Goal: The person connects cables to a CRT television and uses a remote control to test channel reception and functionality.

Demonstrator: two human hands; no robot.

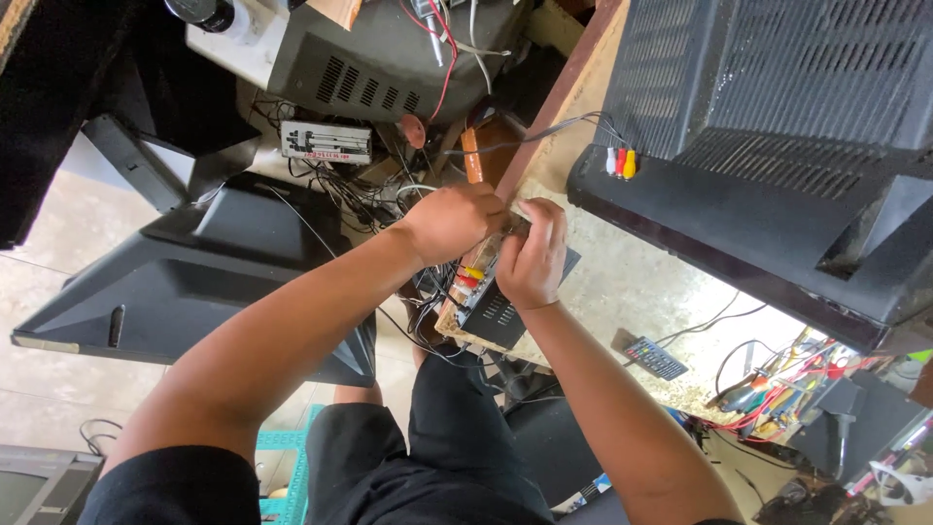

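Observation:
A small black set-top box (498, 313) with vent slots lies at the edge of a wooden workbench (622, 282). Red and yellow plugs (470, 277) sit in its rear sockets. My left hand (449, 220) is closed over the box's far end. My right hand (532, 255) presses on top of it beside the left hand, fingers curled. What lies between the fingers is hidden.
A large black television (777, 146) stands on the bench at the right with red, white and yellow plugs (620, 162) in its back. A remote control (653, 358) and screwdrivers (768, 394) lie nearby. Television shells (194, 282) and tangled cables (360, 194) cover the floor at the left.

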